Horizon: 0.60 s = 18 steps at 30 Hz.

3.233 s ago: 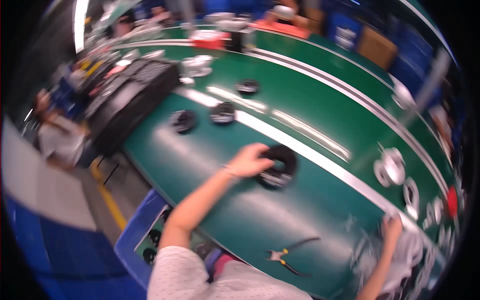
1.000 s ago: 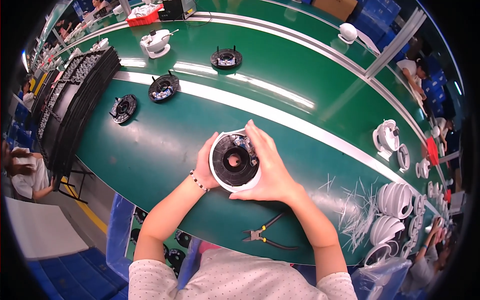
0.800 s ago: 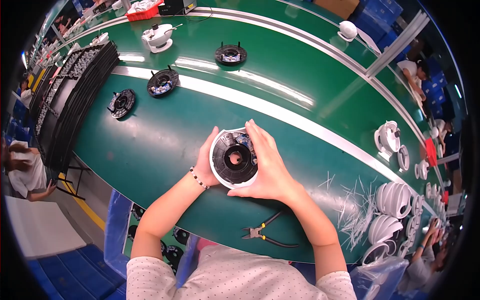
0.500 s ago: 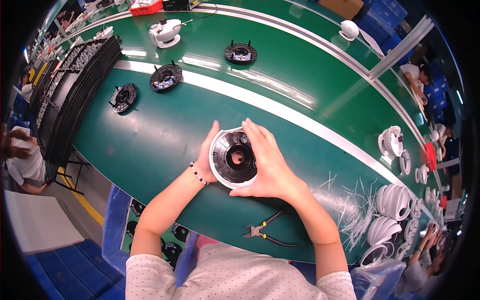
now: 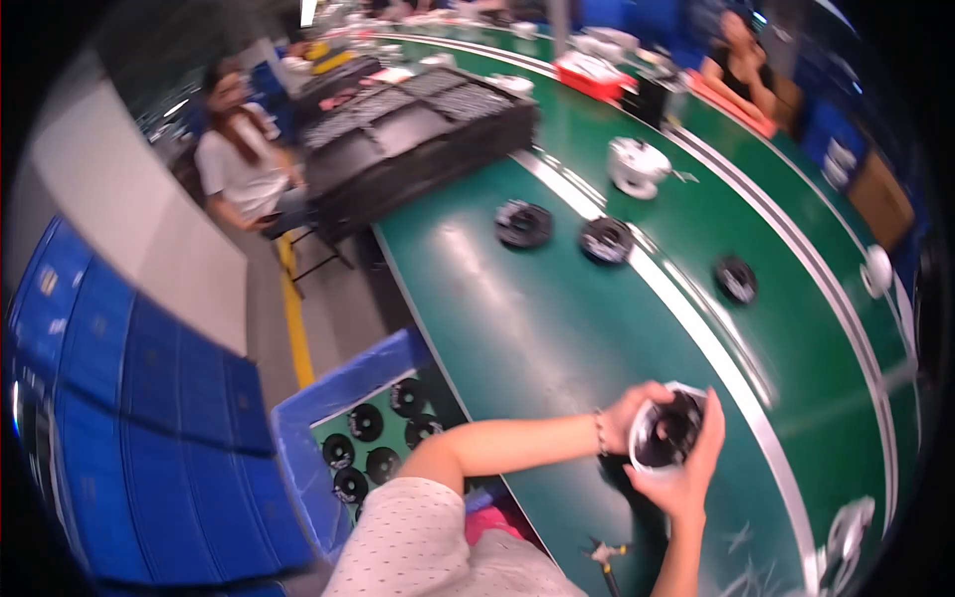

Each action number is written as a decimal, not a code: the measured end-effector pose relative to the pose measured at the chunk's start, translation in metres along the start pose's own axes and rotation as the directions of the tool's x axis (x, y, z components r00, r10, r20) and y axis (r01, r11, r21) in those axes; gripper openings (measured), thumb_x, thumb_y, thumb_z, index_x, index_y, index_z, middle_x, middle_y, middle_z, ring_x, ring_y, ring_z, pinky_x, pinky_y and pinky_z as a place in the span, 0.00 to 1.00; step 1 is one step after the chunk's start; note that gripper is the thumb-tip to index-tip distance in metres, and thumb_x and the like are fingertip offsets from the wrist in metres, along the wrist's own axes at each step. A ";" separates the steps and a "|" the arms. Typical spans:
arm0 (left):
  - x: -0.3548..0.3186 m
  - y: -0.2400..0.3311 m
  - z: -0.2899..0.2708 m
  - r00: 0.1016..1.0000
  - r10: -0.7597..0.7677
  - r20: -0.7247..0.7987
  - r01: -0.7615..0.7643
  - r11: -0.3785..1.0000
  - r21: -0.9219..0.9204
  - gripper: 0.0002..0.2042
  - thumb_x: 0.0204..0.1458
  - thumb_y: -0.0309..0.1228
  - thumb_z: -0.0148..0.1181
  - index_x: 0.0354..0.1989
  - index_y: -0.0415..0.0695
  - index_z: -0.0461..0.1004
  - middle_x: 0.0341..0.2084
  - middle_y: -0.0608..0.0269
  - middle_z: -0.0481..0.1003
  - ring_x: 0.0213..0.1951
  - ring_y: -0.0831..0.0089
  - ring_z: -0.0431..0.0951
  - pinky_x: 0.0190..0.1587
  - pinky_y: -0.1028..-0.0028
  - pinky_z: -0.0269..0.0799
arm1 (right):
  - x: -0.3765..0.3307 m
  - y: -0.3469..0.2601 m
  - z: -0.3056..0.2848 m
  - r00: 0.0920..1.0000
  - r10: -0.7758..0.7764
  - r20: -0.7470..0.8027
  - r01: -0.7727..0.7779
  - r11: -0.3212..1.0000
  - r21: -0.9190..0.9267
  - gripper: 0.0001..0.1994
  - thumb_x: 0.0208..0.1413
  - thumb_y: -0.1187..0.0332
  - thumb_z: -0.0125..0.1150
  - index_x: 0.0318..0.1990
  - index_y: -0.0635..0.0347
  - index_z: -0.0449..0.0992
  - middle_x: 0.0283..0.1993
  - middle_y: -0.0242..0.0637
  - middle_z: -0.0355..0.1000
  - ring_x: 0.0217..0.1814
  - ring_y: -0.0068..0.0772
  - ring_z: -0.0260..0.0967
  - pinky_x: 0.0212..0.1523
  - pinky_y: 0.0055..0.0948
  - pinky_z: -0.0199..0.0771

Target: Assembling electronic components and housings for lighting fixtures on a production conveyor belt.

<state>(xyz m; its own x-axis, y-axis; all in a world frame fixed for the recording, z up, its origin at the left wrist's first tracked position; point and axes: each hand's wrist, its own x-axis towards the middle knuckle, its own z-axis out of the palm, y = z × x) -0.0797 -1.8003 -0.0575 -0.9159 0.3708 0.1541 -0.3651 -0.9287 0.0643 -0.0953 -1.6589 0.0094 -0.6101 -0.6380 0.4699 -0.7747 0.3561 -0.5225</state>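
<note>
I hold a round part [image 5: 668, 432] with a white rim and a black centre above the green belt [image 5: 557, 328], at the lower right of the view. My left hand [image 5: 629, 410] grips its left edge. My right hand [image 5: 691, 468] cups it from the right and below. Three black round parts lie farther up the belt: one [image 5: 523, 223] to the left, one [image 5: 606, 239] in the middle, one [image 5: 736, 278] to the right. A white round housing [image 5: 637, 165] stands beyond them.
A blue crate [image 5: 343, 398] with several black round parts stands at my left below the table edge. Pliers [image 5: 604, 553] lie near the front edge. Stacked black trays [image 5: 418, 139] sit at the far left of the belt. A seated person [image 5: 239, 159] is beyond them.
The view has swung left and tilted, so the part and my hands now sit at the lower right. Both hands still hold the round part.
</note>
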 end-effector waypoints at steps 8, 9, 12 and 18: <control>-0.019 0.008 0.035 0.967 0.154 -0.201 -0.137 0.986 0.097 0.19 0.44 0.41 0.49 0.41 0.42 0.69 0.35 0.57 0.73 0.35 0.67 0.74 0.43 0.68 0.70 | 0.012 0.003 0.021 0.989 -0.148 0.008 0.146 0.983 0.109 0.50 0.22 0.55 0.69 0.58 0.63 0.50 0.60 0.51 0.50 0.61 0.55 0.47 0.56 0.48 0.49; -0.018 0.010 0.034 0.957 0.166 -0.237 -0.137 0.981 0.133 0.19 0.45 0.44 0.48 0.40 0.43 0.70 0.35 0.58 0.73 0.36 0.67 0.74 0.42 0.68 0.70 | 0.012 0.005 0.018 0.975 -0.219 0.038 0.217 0.975 0.054 0.48 0.23 0.58 0.69 0.58 0.62 0.52 0.60 0.50 0.51 0.61 0.56 0.47 0.57 0.49 0.48; -0.014 0.021 0.052 0.958 0.054 -0.282 -0.016 0.991 0.134 0.23 0.47 0.51 0.43 0.38 0.43 0.71 0.34 0.58 0.74 0.33 0.70 0.74 0.37 0.71 0.72 | 0.008 0.022 0.002 0.912 -0.401 0.087 0.401 0.916 0.016 0.31 0.32 0.73 0.63 0.50 0.60 0.61 0.54 0.48 0.59 0.58 0.56 0.54 0.58 0.58 0.45; -0.014 0.029 0.034 0.979 -0.059 -0.195 0.096 0.978 0.187 0.24 0.46 0.51 0.42 0.34 0.41 0.72 0.31 0.59 0.74 0.27 0.73 0.73 0.29 0.78 0.70 | 0.013 0.013 -0.018 0.873 -0.458 0.169 0.460 0.887 0.027 0.16 0.36 0.84 0.50 0.37 0.60 0.69 0.47 0.43 0.67 0.52 0.50 0.62 0.54 0.65 0.48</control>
<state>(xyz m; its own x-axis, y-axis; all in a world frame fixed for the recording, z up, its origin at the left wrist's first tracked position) -0.0719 -1.8320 -0.0245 -0.9077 0.4172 -0.0451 -0.4137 -0.8718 0.2621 -0.1163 -1.6503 0.0208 -0.1499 -0.8353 0.5289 -0.9638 0.0040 -0.2667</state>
